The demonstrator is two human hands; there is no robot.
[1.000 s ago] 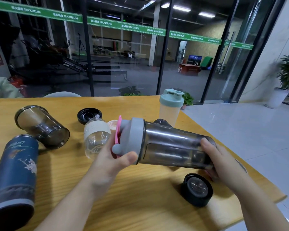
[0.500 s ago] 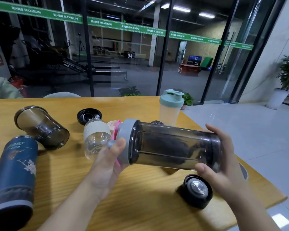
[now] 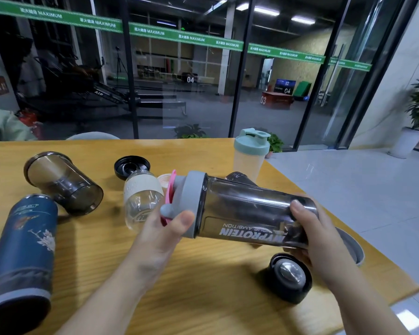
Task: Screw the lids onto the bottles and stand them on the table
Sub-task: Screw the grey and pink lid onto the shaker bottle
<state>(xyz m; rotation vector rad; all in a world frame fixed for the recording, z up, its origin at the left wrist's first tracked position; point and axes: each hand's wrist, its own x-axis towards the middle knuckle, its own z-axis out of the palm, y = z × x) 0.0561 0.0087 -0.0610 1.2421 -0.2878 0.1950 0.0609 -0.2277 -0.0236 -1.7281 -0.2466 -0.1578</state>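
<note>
I hold a smoky dark shaker bottle (image 3: 247, 213) sideways above the wooden table (image 3: 203, 286). My left hand (image 3: 165, 233) grips its grey lid (image 3: 189, 201), which sits on the bottle's mouth. My right hand (image 3: 310, 235) grips the bottle's base. Lying on the table are a lidless dark shaker cup (image 3: 63, 182), a blue flask (image 3: 20, 247) and a clear glass bottle (image 3: 140, 199) with a white band. A black lid (image 3: 131, 165) lies behind the glass bottle, and a black cap (image 3: 288, 276) with a metal centre lies below my right hand. A pale shaker with a green lid (image 3: 250, 153) stands upright at the back.
A pink lid (image 3: 166, 181) shows partly behind the grey lid. A dark object (image 3: 238, 177) lies behind the held bottle. A grey round thing (image 3: 351, 245) sits at the table's right edge behind my right wrist. The table's right edge drops to a tiled floor.
The bottle has turned about its long axis, so the white lettering now faces me. My right hand regripped the base, and my left thumb shifted on the grey lid.
</note>
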